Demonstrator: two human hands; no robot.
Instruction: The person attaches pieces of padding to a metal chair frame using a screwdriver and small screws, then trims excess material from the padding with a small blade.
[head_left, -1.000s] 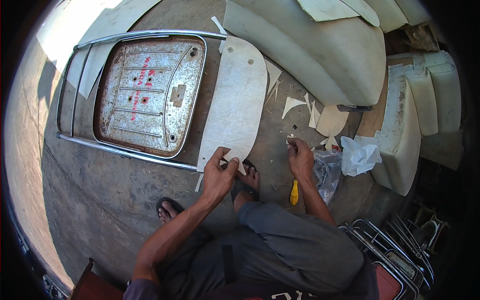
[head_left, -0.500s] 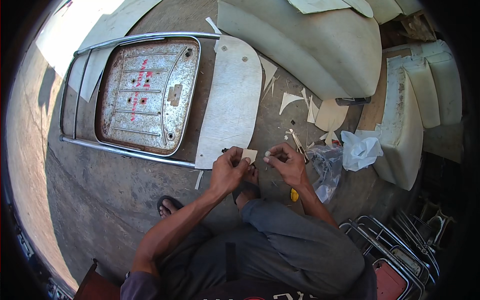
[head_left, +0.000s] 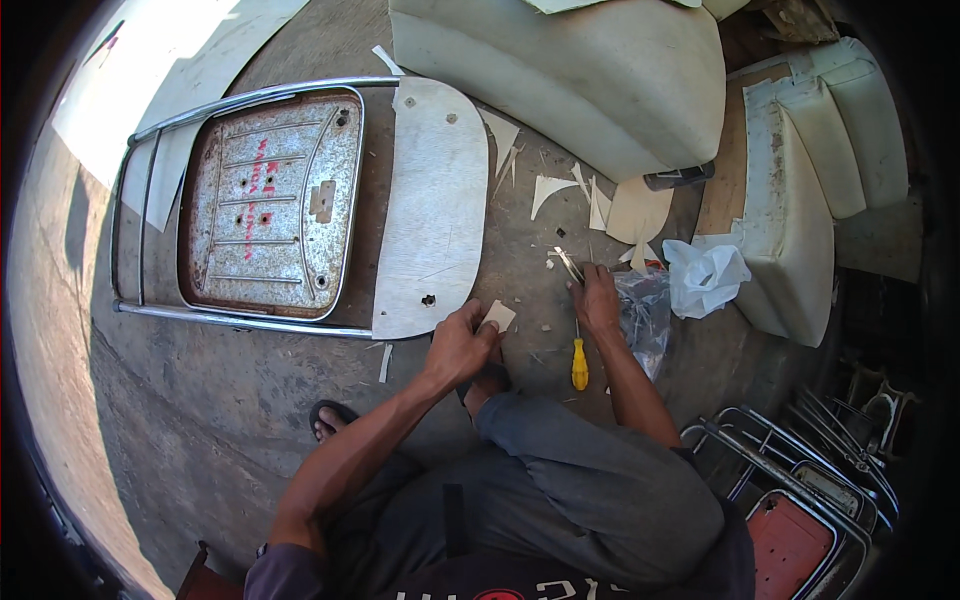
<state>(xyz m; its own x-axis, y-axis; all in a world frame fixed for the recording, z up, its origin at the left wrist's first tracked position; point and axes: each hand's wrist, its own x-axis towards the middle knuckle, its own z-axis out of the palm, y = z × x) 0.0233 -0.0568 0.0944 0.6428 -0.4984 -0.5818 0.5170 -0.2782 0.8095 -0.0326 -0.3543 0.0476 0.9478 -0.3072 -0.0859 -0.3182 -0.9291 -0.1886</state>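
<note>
My left hand [head_left: 462,345] pinches a small beige square of thin sheet [head_left: 499,316] between thumb and fingers, just off the near right corner of a whitish board [head_left: 432,205]. Farther right, my right hand [head_left: 598,303] is down at the ground, its fingers closed round the near end of slim metal scissors [head_left: 567,262]. Their handles are hidden under the hand. A yellow-handled screwdriver [head_left: 579,367] lies beside my right wrist. The board rests across a chrome tube frame [head_left: 250,327] that holds a rusty metal seat pan [head_left: 270,200].
Beige offcuts [head_left: 553,190] lie beyond my right hand. A clear plastic bag [head_left: 645,320] and a crumpled white bag [head_left: 706,277] sit to its right. Large cream padded seats [head_left: 570,80] stand at the back. Metal chair frames [head_left: 790,480] are piled at the lower right.
My right hand has left the small bit it pinched near the left hand and moved right, down onto the scissors. My left hand still holds the beige square. The whole view has shifted slightly.
</note>
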